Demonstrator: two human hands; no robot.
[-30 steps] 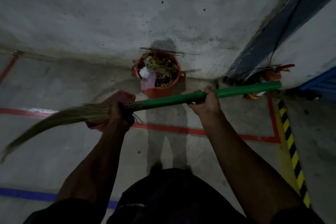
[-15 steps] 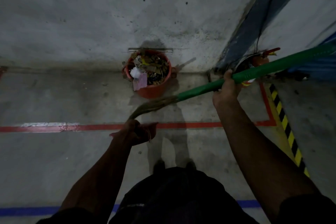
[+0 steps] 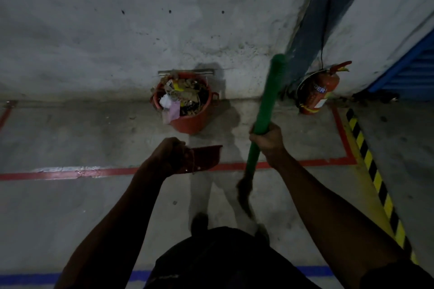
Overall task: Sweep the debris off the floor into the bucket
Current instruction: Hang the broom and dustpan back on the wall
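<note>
Broom handle (image 3: 265,110): green. Bucket (image 3: 192,122): red-orange, contents brown, white, pink and yellow. Dustpan (image 3: 204,157): dark red. Fire extinguisher (image 3: 317,91): red (pale lettering, blurred). Floor (image 3: 70,129): grey concrete, with red line (image 3: 70,173), blue line (image 3: 28,279) and yellow-and-black diagonal stripe (image 3: 373,171). Shutter (image 3: 413,70): blue.

We have one wide-angle view from our head, looking forward and steeply down. Both forearms reach in from the bottom edge, close to the lens; the floor (image 3: 70,206) runs ahead to the wall (image 3: 117,30) filling the upper half.
</note>
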